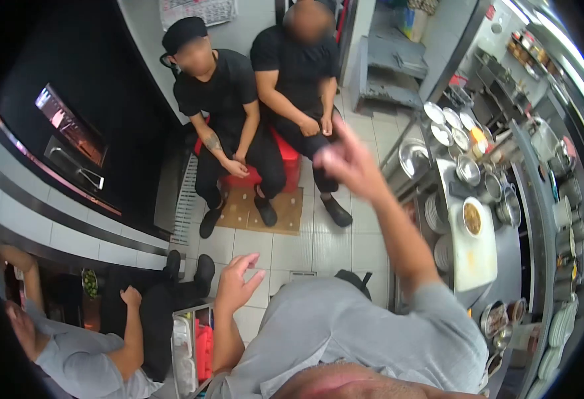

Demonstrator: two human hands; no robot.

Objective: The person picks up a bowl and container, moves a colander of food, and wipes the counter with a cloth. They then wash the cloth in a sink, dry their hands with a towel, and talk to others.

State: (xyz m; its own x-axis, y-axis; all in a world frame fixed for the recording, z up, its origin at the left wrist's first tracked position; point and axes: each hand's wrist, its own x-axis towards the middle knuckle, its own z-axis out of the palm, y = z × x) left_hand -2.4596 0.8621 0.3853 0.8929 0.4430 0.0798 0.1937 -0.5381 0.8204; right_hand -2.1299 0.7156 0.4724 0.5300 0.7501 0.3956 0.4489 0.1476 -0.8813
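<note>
My right hand (pixel 350 163) is raised in front of me, blurred by motion, with a finger stretched upward and nothing visible in it. It appears in front of the legs of a seated person in black. Lower down, my left hand (pixel 240 282) hangs in the air over the tiled floor (pixel 292 254), its fingers apart and nothing in them. Neither hand touches an object. Two people in black sit on red stools (pixel 290 169) ahead, their hands in their laps, with flattened cardboard (pixel 285 209) under their feet.
At the right, a steel counter (pixel 504 279) holds a white cutting board (pixel 476 259) with a bowl of food (pixel 472 217), plates and metal pots. Another person in grey (pixel 82 352) sits at the lower left. Beside my left forearm is a rack with red containers (pixel 203 349).
</note>
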